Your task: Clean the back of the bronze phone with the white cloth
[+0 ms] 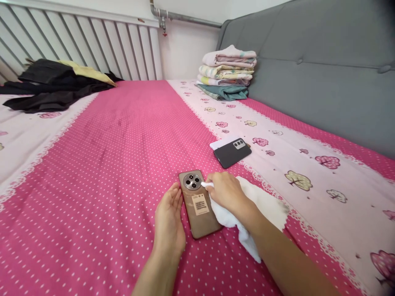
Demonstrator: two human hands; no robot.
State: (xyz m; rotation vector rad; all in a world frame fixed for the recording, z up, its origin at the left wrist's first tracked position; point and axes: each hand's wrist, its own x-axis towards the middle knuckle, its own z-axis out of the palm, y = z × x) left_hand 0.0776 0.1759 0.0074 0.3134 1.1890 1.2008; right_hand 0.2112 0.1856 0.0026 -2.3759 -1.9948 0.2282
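A gold-brown smartphone (pixel 202 224) lies back up on the pink bedspread, with a round camera ring and a paper label on it. Along its left edge rests my left hand (pixel 170 218), fingers stretched out and touching or very close to the side. My right hand (pixel 227 190) grips a white cloth (pixel 262 201), and a pinched corner of it meets the right side of the camera ring. The rest of the cloth spreads under and behind my right wrist, covering part of the phone's right edge.
Beyond the hands, a black phone case or phone (pixel 231 154) lies partly over a white flat item (pixel 216 144). Folded fabrics (pixel 228 72) are stacked by the grey headboard (pixel 314 61). Dark clothes (pixel 46 82) lie near the white radiator (pixel 92 41). The bedspread (pixel 123 164) has slight wrinkles.
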